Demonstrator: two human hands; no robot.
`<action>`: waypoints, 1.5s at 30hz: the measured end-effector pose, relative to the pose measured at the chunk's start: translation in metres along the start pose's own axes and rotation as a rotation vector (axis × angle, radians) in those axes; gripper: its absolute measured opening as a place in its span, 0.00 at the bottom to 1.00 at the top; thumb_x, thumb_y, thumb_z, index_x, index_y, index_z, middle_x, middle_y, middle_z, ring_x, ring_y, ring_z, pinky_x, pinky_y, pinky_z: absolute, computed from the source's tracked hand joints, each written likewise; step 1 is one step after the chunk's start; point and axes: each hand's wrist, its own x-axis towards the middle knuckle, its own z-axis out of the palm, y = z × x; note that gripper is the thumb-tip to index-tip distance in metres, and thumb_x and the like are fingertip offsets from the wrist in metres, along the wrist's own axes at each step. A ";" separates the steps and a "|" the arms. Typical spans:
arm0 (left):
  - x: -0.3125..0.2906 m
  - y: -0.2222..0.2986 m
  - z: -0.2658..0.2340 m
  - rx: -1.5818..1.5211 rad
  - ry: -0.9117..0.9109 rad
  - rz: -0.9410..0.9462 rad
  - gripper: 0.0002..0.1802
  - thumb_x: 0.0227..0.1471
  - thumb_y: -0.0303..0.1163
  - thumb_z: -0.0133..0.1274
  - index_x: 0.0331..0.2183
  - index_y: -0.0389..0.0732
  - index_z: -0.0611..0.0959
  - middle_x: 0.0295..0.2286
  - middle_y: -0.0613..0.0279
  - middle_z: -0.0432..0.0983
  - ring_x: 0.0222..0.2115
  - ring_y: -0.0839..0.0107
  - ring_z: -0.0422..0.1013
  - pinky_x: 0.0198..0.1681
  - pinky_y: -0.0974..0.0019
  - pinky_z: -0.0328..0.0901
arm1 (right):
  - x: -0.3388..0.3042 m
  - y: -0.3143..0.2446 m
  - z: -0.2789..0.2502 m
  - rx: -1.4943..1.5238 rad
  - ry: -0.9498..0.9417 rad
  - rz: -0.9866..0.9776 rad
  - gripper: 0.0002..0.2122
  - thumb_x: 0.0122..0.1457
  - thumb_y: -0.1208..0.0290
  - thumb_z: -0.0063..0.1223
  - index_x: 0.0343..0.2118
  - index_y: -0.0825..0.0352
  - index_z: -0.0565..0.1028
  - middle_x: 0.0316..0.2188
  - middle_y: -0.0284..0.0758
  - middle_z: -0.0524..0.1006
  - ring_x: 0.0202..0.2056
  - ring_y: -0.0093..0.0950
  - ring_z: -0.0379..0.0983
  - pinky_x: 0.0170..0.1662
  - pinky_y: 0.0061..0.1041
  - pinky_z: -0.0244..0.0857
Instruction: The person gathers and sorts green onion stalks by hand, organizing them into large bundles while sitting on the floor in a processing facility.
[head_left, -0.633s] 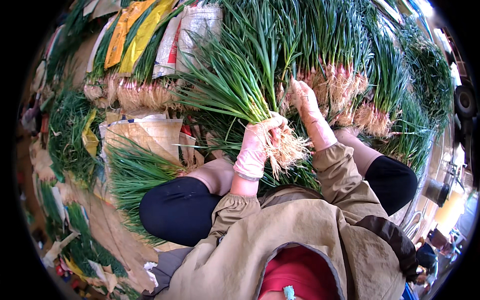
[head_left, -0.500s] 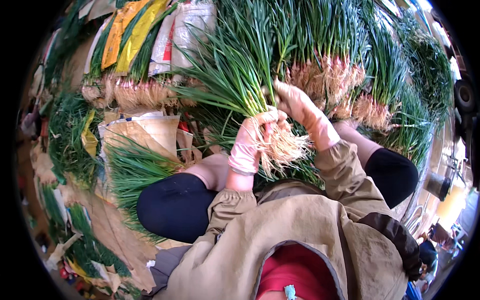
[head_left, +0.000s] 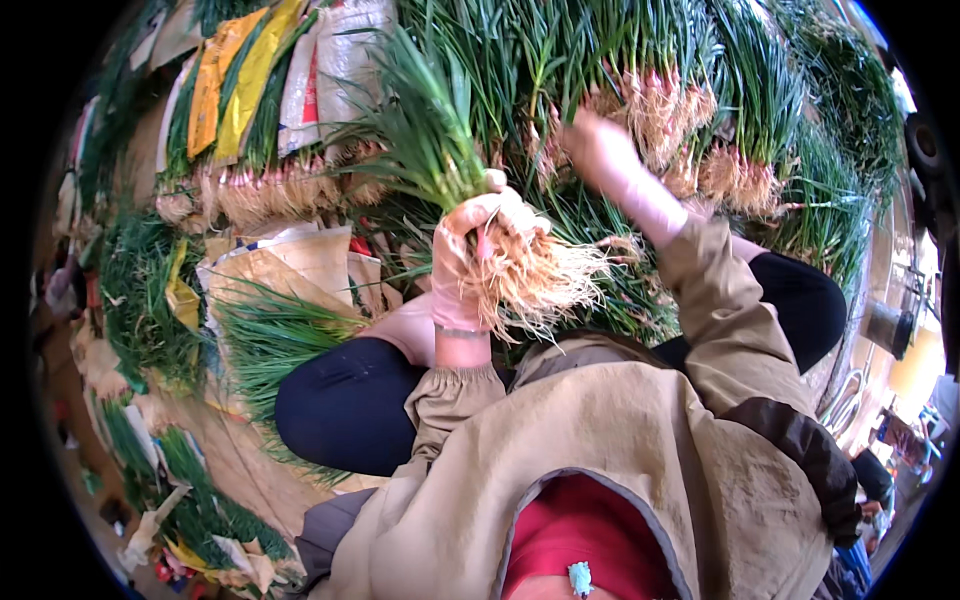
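Observation:
A bunch of green garlic (head_left: 450,165) is wrapped in my left hand (head_left: 465,250), which wears a thin pale glove. Its leaves fan up and to the left, while the tangled straw-coloured roots (head_left: 540,275) hang out to the right of the fist. Farther right, my gloved right hand (head_left: 600,150) reaches over loose plants at the far pile. Motion smears its fingers, so I cannot see whether they hold anything. Beside it lie garlic plants with pinkish stems and pale roots (head_left: 665,115).
More garlic lies at the far left with orange and yellow sacking (head_left: 225,85) over its leaves. A pale sack (head_left: 290,265) lies left of my lap, near loose greens (head_left: 270,335). My dark-covered knees (head_left: 345,410) flank the work area. A wheel (head_left: 920,145) shows at the right rim.
My left hand has shifted left with the bunch and turned its roots more to the right. My right hand has left the bunch and moved away toward the far pile.

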 end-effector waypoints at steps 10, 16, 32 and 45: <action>-0.003 0.010 -0.012 -0.146 -0.195 0.130 0.12 0.40 0.27 0.49 0.33 0.43 0.71 0.18 0.66 0.62 0.20 0.71 0.60 0.34 0.63 0.58 | -0.126 0.076 0.151 -0.419 -0.224 -0.389 0.23 0.51 0.57 0.43 0.52 0.54 0.64 0.54 0.37 0.62 0.55 0.34 0.57 0.56 0.39 0.48; 0.010 -0.004 0.008 0.140 0.174 0.079 0.13 0.43 0.25 0.48 0.36 0.38 0.71 0.22 0.63 0.66 0.25 0.68 0.64 0.39 0.60 0.62 | -0.108 0.086 0.143 -0.464 -0.860 -0.165 0.29 0.47 0.54 0.52 0.53 0.58 0.61 0.55 0.37 0.55 0.56 0.38 0.51 0.54 0.40 0.49; 0.010 0.004 -0.036 0.122 0.313 0.124 0.15 0.44 0.24 0.47 0.38 0.36 0.71 0.24 0.57 0.72 0.30 0.59 0.70 0.40 0.59 0.67 | -0.034 -0.009 0.079 -0.631 -0.706 -0.213 0.09 0.49 0.73 0.48 0.35 0.62 0.72 0.23 0.32 0.74 0.25 0.29 0.73 0.26 0.29 0.69; 0.016 0.005 -0.033 0.153 0.333 0.160 0.17 0.43 0.24 0.47 0.39 0.32 0.69 0.19 0.61 0.67 0.28 0.61 0.70 0.40 0.59 0.66 | 0.073 -0.065 0.043 -0.044 -0.168 0.393 0.24 0.57 0.48 0.39 0.29 0.69 0.76 0.27 0.43 0.76 0.33 0.36 0.74 0.40 0.34 0.65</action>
